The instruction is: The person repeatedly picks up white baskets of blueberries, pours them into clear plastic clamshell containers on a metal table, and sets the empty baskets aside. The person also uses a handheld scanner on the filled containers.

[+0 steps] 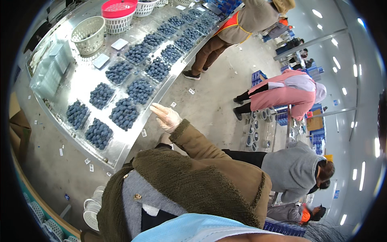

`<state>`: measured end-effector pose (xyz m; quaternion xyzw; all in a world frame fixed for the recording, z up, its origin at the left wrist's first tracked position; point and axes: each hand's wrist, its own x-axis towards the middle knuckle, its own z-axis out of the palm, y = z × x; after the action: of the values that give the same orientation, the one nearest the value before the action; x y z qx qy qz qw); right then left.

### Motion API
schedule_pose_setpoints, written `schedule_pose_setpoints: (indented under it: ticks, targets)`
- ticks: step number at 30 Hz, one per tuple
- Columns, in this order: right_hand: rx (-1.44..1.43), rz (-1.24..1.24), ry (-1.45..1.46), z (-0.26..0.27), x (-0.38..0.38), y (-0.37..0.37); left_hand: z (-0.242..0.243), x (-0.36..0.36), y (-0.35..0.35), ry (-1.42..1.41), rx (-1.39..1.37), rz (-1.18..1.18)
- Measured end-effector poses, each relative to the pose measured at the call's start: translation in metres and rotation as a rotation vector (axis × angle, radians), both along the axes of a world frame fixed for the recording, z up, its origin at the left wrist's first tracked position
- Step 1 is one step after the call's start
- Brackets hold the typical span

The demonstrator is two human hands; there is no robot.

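My right hand (pixel 166 117), in a thin translucent glove, is held with its fingers extended at the front edge of a shiny metal table (pixel 133 142). It holds nothing that I can see. Nearest to it are clear plastic punnets heaped with blueberries, one punnet (pixel 124 114) closest to the edge and another punnet (pixel 140 90) just beyond. More punnets of blueberries (pixel 99 134) stand in rows along the table. My left hand is out of view.
Stacked empty clear punnets (pixel 51 69) stand on the far left. Behind the rows are a white slotted basket (pixel 88 39), a red basket (pixel 118 8) and small white square plates (pixel 119 44). One person (pixel 226 33) stands farther along the table. White baskets (pixel 92 208) are stacked beside me.
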<state>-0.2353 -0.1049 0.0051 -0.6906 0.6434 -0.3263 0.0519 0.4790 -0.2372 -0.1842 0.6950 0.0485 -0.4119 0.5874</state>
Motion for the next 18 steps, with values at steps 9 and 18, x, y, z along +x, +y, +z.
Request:
schedule_pose_setpoints:
  ticks: [9,18]
  targets:
    - [0.240,-0.439,-0.216,-0.018,-0.193,0.151,0.123,-0.232,-0.059,0.205,-0.409,-0.132]
    - [0.215,-0.618,-0.148,-0.017,-0.301,0.198,0.176,-0.519,-0.140,0.237,-0.665,-0.506]
